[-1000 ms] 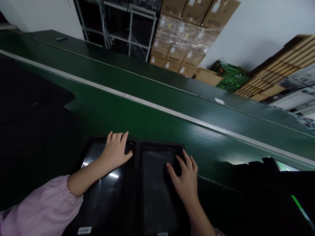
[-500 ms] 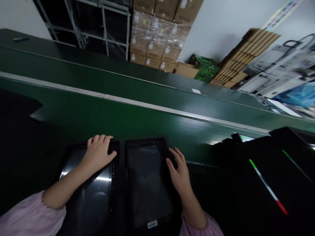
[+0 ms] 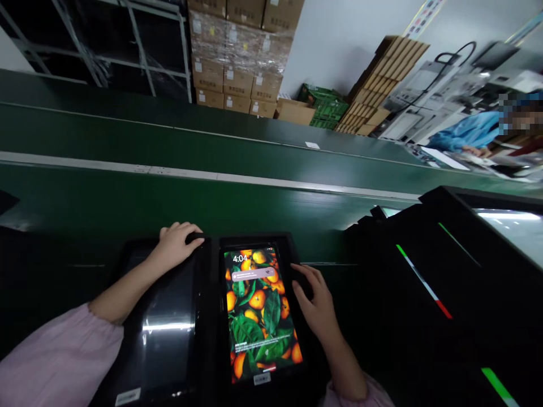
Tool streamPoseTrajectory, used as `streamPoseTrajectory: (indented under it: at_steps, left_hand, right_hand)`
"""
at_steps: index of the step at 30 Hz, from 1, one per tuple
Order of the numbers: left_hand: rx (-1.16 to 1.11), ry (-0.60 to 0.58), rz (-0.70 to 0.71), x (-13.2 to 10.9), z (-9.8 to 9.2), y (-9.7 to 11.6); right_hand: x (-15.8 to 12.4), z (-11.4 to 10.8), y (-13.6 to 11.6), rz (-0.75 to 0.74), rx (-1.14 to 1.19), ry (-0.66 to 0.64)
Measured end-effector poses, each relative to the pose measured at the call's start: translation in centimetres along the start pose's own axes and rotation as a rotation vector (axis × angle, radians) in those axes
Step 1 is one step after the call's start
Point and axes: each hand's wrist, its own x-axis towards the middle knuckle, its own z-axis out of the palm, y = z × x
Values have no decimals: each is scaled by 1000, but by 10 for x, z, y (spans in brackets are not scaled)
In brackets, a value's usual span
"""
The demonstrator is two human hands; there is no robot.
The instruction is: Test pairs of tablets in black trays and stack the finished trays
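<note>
Close quarters, little margin

Two black-framed tablets lie side by side, almost edge to edge, on a black desk (image 3: pixel 46 271) just in front of a green conveyor belt (image 3: pixel 178 195). The right tablet (image 3: pixel 261 316) is lit, with a lock screen reading 4:04 over a wallpaper of oranges and leaves. The left tablet (image 3: pixel 165 345) is dark, its glass reflecting a strip of light. The person's left hand (image 3: pixel 175 247) lies over the dark tablet's top edge, its grip a narrow curl; whether it clamps the frame or only rests there, I cannot tell. The right hand (image 3: pixel 316 299) sits at the lit tablet's right edge in a wide, loose grip, apparently holding nothing.

The main risk looks like the tight spacing: if one tablet slides, its frame could knock or scratch its neighbor. Fingers straying onto the lit glass could leave smudges or register stray touches. Pressure on the left tablet's top edge could shift it toward the belt, where it might be carried off if the belt is running. On the right, a black housing (image 3: pixel 424 265) with a green-and-red stripe stands near enough to catch the knuckles or a tablet corner.
</note>
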Motion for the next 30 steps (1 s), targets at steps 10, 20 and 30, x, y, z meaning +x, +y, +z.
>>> streamPoseTrajectory:
  at_steps: [10, 20, 30]
  left_hand:
    - [-377, 44, 19, -19, -40, -6]
    - [-503, 29, -569, -204, -22, -74]
    - [-329, 218, -613, -177, -7, -74]
  right_hand:
    - [-11, -7, -1, -12, -125, -261]
    - [-35, -4, -2, 36, -124, -207]
    - [-33, -1, -17, 247, 26, -10]
